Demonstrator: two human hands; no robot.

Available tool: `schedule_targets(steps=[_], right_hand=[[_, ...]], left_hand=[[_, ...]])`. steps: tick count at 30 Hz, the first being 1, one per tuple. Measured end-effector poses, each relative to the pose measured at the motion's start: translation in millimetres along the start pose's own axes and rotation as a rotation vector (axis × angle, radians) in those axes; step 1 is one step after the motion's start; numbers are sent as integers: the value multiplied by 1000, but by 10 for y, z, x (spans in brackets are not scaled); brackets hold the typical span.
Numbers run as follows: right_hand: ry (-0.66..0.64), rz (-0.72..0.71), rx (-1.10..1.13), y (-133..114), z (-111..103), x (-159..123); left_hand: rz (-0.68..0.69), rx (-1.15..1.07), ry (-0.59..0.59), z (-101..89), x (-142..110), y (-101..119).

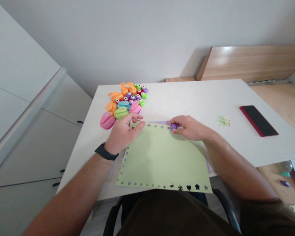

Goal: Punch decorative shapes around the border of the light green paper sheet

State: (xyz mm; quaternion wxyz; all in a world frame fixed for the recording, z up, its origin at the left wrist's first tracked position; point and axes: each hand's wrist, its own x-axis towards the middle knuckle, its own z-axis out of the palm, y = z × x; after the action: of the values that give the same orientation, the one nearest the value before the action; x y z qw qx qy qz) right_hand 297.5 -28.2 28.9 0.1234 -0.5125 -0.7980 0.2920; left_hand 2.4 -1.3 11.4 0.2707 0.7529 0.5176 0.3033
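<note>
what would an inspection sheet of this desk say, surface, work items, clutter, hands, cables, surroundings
surface: white table, scraps on it
work items: pale green paper sheet with punched shapes along its edges, lilac paper beneath; purple craft punch at its top edge
clutter: heap of colourful craft punches; black-and-red phone
hands: left hand flat on the sheet; right hand gripping the punch
cables: nothing seen
surroundings: white cabinets, wooden panel, chair
</note>
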Motion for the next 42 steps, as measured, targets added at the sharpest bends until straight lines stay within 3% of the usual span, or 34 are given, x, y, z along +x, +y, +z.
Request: schedule_targets(steps=[7, 12, 17, 23, 28, 42], right_hand=[[4, -17, -6, -30, -6, 0], [12, -28, -25, -32, -7, -7], [13, -32, -30, -34, 0, -16], [22, -46, -21, -39, 6, -38], [8, -52, -41, -44, 11, -40], [-13, -52, -60, -36, 16, -22]], left_hand=[[96, -19, 99, 46, -16, 16], [325, 176, 155, 41, -1, 40], [478, 188, 67, 154, 18, 189], [499, 278, -141, 429, 73, 337], [500, 372, -272, 535, 174, 396], [440, 318, -308, 561, 198, 407]])
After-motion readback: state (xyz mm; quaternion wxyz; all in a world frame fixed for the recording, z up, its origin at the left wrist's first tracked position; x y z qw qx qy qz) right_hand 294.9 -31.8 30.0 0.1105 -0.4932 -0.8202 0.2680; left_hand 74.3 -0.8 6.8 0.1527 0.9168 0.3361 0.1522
